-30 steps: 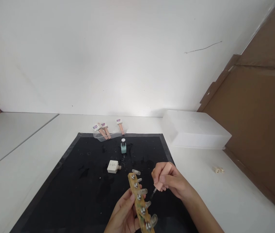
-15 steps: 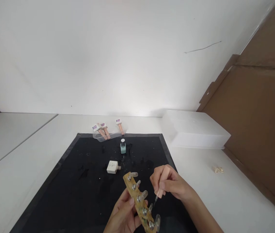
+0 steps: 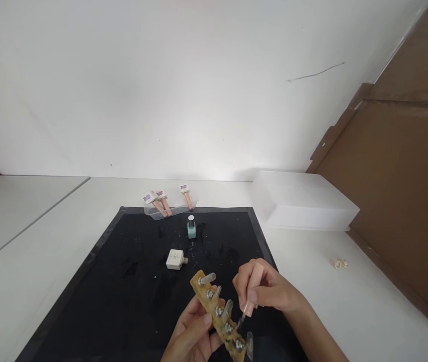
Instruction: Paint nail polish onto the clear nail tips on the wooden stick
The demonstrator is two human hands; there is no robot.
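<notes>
My left hand [image 3: 194, 329] is closed around a wooden nail-tip stand [image 3: 214, 307], a yellowish bar with several metal studs carrying clear nail tips [image 3: 227, 310]. To its right, my right hand [image 3: 262, 286] pinches the peach cap of a nail polish brush [image 3: 254, 287]. The dark bristles point down-left, at or very close to a nail tip low on the bar; whether they touch is hard to tell. A white polish bottle [image 3: 175, 259] without its cap lies on its side on the black mat [image 3: 123, 296], beyond the left hand.
Farther back on the mat stands a small teal polish bottle [image 3: 191, 229]. Behind it, a clear tray [image 3: 157, 215] holds several peach-capped bottles [image 3: 164, 202]. A white plastic box [image 3: 308, 201] sits at the back right, with small beige rings [image 3: 337, 263] in front of it.
The stand has tilted and dipped slightly in my left hand. My right hand has brought the brush a little lower, nearer the lower nail tips.
</notes>
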